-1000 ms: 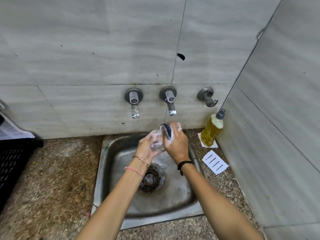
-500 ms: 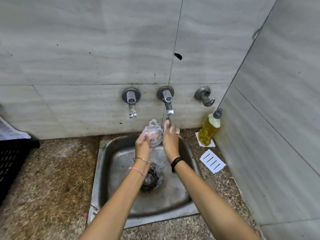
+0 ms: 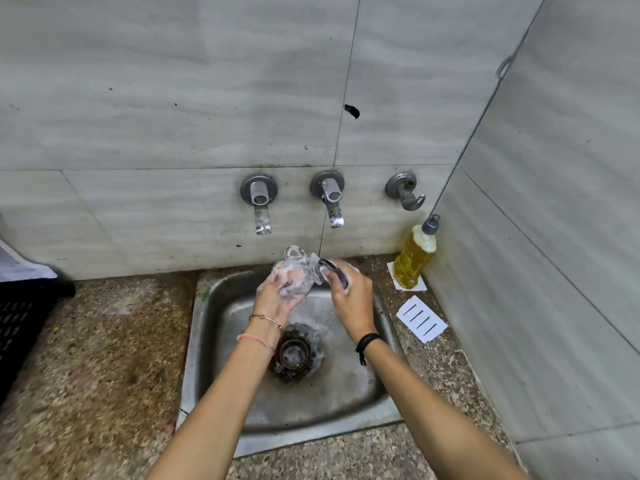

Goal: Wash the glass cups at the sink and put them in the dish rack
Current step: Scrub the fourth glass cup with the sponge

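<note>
A soapy clear glass cup (image 3: 297,273) is held over the back of the steel sink (image 3: 349,393). My left hand (image 3: 277,299) grips it from below and the left, fingers curled round its body. My right hand (image 3: 351,299) holds a dark scrubber (image 3: 335,270) against the cup's right side. Both hands carry foam. The cup sits below and between the two wall taps (image 3: 333,202). The black dish rack (image 3: 20,327) lies at the far left edge, partly cut off.
A yellow dish soap bottle (image 3: 415,254) stands on a white card at the back right corner. A white lined card (image 3: 421,318) lies right of the sink. A third tap fitting (image 3: 405,190) is on the wall. Speckled stone counter surrounds the sink.
Both hands dropped from just under the right tap to lower over the sink. The cup tilted and the right hand shifted the scrubber to its right side.
</note>
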`<action>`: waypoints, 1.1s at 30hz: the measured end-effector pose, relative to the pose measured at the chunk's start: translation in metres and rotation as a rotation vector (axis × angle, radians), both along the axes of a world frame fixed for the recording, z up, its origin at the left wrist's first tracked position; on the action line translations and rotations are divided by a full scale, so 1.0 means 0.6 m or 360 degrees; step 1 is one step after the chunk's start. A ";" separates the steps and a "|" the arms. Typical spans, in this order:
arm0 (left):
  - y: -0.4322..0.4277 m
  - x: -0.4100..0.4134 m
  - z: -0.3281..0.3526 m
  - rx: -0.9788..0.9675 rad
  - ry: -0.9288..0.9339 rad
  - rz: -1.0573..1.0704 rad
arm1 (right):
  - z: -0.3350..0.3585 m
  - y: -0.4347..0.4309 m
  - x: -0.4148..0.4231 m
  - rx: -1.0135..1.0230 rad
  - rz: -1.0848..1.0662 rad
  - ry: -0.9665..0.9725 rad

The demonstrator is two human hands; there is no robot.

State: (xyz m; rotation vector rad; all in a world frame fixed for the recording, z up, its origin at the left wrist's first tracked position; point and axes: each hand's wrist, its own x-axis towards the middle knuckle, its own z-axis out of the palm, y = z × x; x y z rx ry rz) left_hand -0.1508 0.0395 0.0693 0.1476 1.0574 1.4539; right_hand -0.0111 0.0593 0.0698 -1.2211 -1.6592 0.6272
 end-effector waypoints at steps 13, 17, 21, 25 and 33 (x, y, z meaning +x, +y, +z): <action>0.003 0.005 -0.016 0.0017 0.0169 -0.0090 | -0.005 -0.020 0.002 -0.0131 0.0080 0.0105; -0.013 0.007 -0.010 0.0125 0.0168 -0.0314 | 0.027 0.038 -0.008 -0.0504 -0.0198 0.0486; -0.024 0.008 -0.005 0.0196 0.0019 -0.0437 | 0.025 0.061 -0.011 -0.1257 0.0163 0.0687; -0.029 0.010 -0.001 0.0240 -0.0236 -0.0429 | 0.030 0.054 0.011 -0.1415 0.0460 0.1130; 0.009 0.040 0.032 -0.0108 -0.0279 -0.0422 | 0.013 0.044 0.002 -0.1262 0.0172 0.1108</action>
